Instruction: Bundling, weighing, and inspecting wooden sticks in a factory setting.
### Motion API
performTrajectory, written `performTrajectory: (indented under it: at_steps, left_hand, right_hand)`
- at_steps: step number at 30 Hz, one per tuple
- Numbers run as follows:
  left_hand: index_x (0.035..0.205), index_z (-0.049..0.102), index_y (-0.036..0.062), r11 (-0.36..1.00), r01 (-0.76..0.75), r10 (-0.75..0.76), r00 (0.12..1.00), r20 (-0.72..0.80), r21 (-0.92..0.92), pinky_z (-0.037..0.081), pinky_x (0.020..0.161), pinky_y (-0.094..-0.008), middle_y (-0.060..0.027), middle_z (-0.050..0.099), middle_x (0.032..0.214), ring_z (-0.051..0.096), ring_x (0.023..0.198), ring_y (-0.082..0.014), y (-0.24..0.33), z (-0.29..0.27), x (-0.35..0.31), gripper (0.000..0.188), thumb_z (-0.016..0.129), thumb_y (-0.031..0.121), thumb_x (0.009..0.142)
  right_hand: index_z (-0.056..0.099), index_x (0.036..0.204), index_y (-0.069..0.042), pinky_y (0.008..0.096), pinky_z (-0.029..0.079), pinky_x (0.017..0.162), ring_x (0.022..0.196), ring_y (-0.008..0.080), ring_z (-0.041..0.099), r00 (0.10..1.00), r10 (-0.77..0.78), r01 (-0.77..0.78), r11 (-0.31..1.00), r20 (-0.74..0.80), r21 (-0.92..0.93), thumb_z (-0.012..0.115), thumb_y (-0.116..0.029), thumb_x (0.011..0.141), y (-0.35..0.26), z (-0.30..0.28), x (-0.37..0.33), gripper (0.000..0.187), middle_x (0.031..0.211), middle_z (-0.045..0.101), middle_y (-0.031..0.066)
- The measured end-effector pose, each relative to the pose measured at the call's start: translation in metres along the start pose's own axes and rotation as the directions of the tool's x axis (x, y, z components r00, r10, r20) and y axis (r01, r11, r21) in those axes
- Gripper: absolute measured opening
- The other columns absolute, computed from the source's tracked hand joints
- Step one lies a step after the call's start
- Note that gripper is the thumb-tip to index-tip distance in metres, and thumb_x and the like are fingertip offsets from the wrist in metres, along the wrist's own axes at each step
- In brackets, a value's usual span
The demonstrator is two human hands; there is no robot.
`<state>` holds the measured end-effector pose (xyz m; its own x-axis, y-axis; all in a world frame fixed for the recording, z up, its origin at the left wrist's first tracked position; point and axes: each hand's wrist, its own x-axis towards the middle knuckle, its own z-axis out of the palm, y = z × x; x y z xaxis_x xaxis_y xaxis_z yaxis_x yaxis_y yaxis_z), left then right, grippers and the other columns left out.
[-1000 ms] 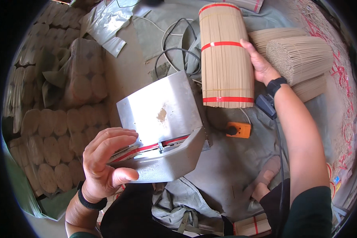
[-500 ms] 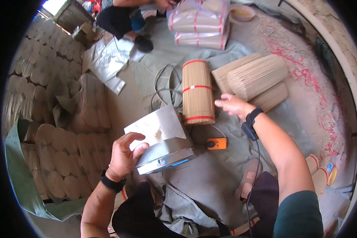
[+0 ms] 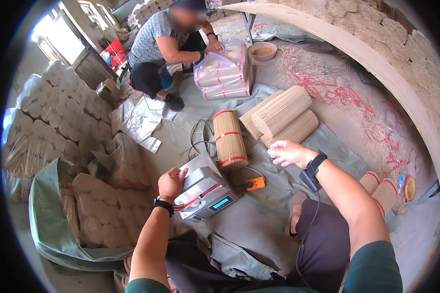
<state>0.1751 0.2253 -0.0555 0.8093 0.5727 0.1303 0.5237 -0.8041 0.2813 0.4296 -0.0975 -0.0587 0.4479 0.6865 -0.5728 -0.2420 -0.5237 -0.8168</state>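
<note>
My left hand point(image 3: 172, 183) is at the left side of a silver metal machine point(image 3: 208, 195) with a lit blue display. Its fingers are curled, and whatever they may hold is hidden. A red strip point(image 3: 200, 197) crosses the machine's slot just below that hand. Behind the machine stands a bundle of thin sticks point(image 3: 230, 141), tied with three red bands. My right hand point(image 3: 292, 154) is in the air to the right of this bundle, fingers stretched out and holding nothing. Close beyond it lie several unbanded stick bundles point(image 3: 281, 112), one on top of the others.
Across from me a co-worker point(image 3: 156, 49) crouches, hands on a bagged stack of banded bundles point(image 3: 222, 73). Wrapped bundles point(image 3: 58, 117) are piled at left. An orange socket box point(image 3: 255, 183) and cables lie by the machine. Red scraps point(image 3: 327, 88) litter the right.
My view has tilted up, bringing in the co-worker's upper body. My left hand's fingers have curled in. The red strip on the machine now shows. My right hand stays open near the bundles.
</note>
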Motion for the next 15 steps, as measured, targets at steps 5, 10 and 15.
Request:
performTrajectory:
  at_steps: [5, 10, 15]
  left_hand:
    - [0.077, 0.063, 0.0066, 0.996, 0.066, -0.063, 0.997, -0.045, 0.058, 0.048, 0.069, -0.0468, -0.0187, 0.063, 0.076, 0.06, 0.079, -0.0399, 0.0, 0.007, -0.001, 0.047, 0.05, 0.05, 0.089]
    - [0.078, 0.063, 0.007, 0.993, 0.082, -0.08, 0.996, -0.031, 0.082, 0.047, 0.07, -0.0471, -0.019, 0.063, 0.078, 0.06, 0.081, -0.0402, -0.003, 0.004, -0.002, 0.047, 0.049, 0.051, 0.09]
    - [0.078, 0.064, 0.0057, 0.992, 0.079, -0.077, 0.997, -0.022, 0.096, 0.048, 0.068, -0.0465, -0.0206, 0.062, 0.077, 0.06, 0.079, -0.0413, -0.003, 0.006, -0.001, 0.044, 0.05, 0.046, 0.09]
  right_hand:
    - [0.044, 0.13, -0.005, 0.045, 0.045, 0.091, 0.109, 0.0304, 0.056, 1.0, -0.026, 0.028, 0.995, -0.017, 0.094, 0.061, -0.039, 0.087, 0.007, 0.007, -0.015, 0.057, 0.125, 0.052, 0.0177]
    - [0.03, 0.139, -0.007, 0.0408, 0.048, 0.087, 0.101, 0.0273, 0.06, 0.985, -0.148, 0.164, 0.959, -0.085, 0.233, 0.063, -0.036, 0.087, -0.025, 0.008, -0.036, 0.068, 0.116, 0.056, 0.0143]
    - [0.011, 0.145, -0.007, 0.0453, 0.046, 0.09, 0.107, 0.0326, 0.058, 0.919, -0.312, 0.385, 0.842, -0.241, 0.378, 0.064, -0.033, 0.087, -0.07, -0.02, -0.057, 0.082, 0.125, 0.051, 0.0215]
